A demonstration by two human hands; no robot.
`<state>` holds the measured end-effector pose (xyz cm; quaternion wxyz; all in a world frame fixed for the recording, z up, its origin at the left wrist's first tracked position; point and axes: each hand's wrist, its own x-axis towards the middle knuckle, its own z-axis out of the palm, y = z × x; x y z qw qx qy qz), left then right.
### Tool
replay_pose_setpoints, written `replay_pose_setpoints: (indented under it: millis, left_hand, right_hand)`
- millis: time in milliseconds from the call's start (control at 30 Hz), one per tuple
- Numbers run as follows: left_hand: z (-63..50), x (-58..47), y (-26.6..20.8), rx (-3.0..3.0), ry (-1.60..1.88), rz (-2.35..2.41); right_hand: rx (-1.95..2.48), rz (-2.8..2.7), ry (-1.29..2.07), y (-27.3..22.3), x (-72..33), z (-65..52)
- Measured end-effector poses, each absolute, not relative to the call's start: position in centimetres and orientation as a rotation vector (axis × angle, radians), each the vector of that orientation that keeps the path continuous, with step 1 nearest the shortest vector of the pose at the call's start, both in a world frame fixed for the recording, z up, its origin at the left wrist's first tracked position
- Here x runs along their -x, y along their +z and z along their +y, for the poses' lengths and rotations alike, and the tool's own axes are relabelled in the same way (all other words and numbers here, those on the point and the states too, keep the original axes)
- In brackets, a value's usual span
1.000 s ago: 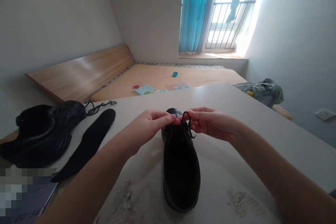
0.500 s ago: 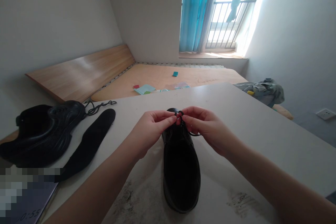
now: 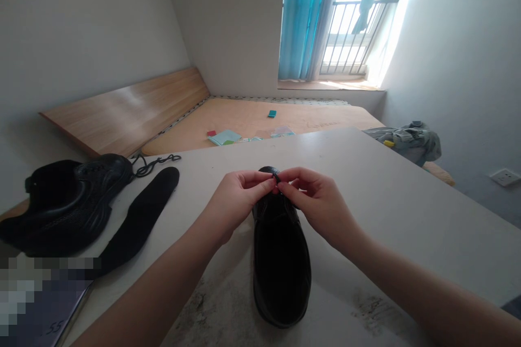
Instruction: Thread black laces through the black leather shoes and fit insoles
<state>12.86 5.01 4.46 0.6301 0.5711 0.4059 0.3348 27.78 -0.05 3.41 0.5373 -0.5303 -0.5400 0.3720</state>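
We locate the black shoe (image 3: 281,268) on the white tabletop (image 3: 378,173), heel end toward us, toe pointing away, w/ its front end btwn & under both hands and its opening on our side of them. The L hand (image 3: 240,192) is just left of the lacing area; the R hand (image 3: 313,192) is just right of it. Fingertips of both come together over the shoe front, each hand narrowed to a thumb-&-index pinch on the black lace (image 3: 277,178); fingers hide most of the lace, so we cannot tell its exact routing. Re materials: shoe upper = smooth, leather-like, low sheen; toe = shiny, approx. rounded; opening = long oval. Tabletop = smooth, w/ dark smudges near the heel. At far left we note a second shoe (image 3: 77,211), black, grainy-sided, w/ loose cord-like laces (image 3: 157,164) trailing past its toe; beside it, an insole (image 3: 142,219), flat, matte, elongated. Shoe appearance, cont'd: upright, low-cut, interior v. dark, no detail readable inside; rear rim plain & curved.
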Motion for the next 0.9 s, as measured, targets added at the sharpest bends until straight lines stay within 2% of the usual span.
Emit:
replay_pose_setpoints:
  millis: [500, 733, 900]
  left_hand:
    - [4.79, -12.35, 4.82, -1.566, 0.647, 0.877]
    - [4.94, -12.57, 4.72, -1.590, 0.709, 0.931]
    - [5.13, -12.28, 4.77, -1.617, 0.676, 0.874]
  right_hand:
    - [1.389, -1.640, 0.474, 3.12, -28.47, 0.19]
    - [1.317, -2.001, -0.328, 3.22, -28.37, -0.48]
    - [1.400, -2.056, -0.659, 3.17, -28.13, -0.49]
